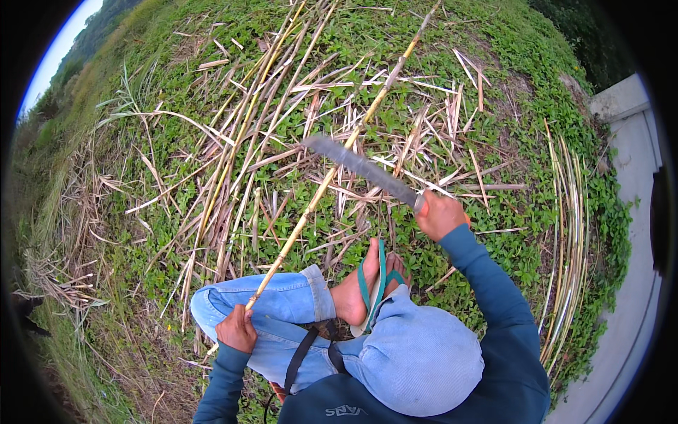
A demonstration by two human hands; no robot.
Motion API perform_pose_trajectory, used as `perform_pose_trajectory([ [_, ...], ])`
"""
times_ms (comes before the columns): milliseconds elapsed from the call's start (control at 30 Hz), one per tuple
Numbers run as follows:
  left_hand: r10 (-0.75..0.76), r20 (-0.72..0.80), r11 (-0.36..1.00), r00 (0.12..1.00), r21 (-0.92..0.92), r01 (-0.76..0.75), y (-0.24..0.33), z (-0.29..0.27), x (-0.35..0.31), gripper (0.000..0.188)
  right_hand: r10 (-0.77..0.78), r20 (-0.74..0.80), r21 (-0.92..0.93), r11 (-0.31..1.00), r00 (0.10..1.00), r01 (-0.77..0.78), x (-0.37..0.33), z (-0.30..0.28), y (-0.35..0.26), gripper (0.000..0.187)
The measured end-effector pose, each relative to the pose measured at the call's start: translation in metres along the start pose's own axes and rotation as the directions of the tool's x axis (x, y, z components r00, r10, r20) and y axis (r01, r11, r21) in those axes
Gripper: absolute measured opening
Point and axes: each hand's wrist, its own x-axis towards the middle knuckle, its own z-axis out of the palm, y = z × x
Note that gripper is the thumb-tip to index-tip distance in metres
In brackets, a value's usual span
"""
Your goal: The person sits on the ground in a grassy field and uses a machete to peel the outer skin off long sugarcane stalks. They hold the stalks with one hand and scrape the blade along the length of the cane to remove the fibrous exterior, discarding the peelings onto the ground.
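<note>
A long yellowish cane (308, 206) slants from my left knee up to the far middle of the view. My left hand (236, 330) is closed around its near end, above my thigh. In my right hand (442, 215) is the handle of a machete (367, 168), its fingers wrapped round it. The broad grey blade points to the left and lies across the cane in the view, slightly blurred. Whether the blade touches the cane, I cannot tell. Pale split strips and dry husks (417, 141) lie scattered on the grass beneath.
More long canes (244, 131) lie in a loose bundle to the left. At the right, a bundle of thin yellow-green strips (567, 247) lies beside a concrete edge (628, 177). My foot in a green flip-flop (372, 283) rests below the blade. Dry leaves (63, 279) are heaped at the far left.
</note>
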Motion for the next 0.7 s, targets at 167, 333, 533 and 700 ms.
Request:
perform_pose_trajectory([
  [167,0.022,0.04,1.0,0.999,0.005,-0.022,-0.005,-0.002,-0.005,0.016,0.152,0.007,-0.119,0.982,0.988,-0.15,0.017,0.016,0.03,0.019],
  [333,-0.068,0.093,0.997,0.993,0.046,0.063,-0.028,0.001,-0.019,0.014,0.439,-0.086,0.144,0.893,0.894,-0.425,0.016,0.039,0.072,0.025],
  [533,0.026,0.0,0.975,1.0,0.221,-0.025,0.01,0.005,0.017,0.022,0.314,0.194,0.089,0.938,0.929,-0.335,-0.034,0.046,0.031,0.027],
  [700,0.14,-0.102,0.963,0.985,-0.216,-0.16,0.069,0.064,0.099,0.038,0.356,0.213,0.156,0.907,0.91,-0.391,-0.047,0.06,0.013,0.025],
])
